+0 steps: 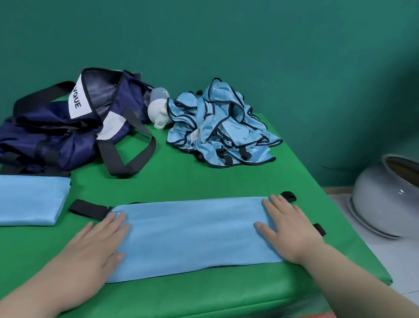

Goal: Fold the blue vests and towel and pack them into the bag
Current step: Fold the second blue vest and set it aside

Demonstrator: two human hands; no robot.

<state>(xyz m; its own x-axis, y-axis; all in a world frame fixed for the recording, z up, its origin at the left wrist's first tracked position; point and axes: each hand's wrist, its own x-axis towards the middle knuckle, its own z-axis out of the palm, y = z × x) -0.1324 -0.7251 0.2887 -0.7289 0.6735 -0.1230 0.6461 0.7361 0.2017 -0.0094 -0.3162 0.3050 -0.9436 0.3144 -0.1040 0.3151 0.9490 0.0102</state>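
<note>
A light blue vest (192, 234), folded into a long strip with black straps showing at both ends, lies across the front of the green table (200, 179). My left hand (93, 247) presses flat on its left end. My right hand (287, 229) presses flat on its right end. A second folded blue piece (9, 198) lies at the front left. Behind, a crumpled pile of blue vests (218, 127) with black trim sits at the back. The navy bag (62, 127) with black handles lies open at the back left.
A white and grey rolled item (157, 108) sits between the bag and the pile. A white pot with a plant (399, 196) stands on the floor to the right of the table. The table's front edge runs just below the strip.
</note>
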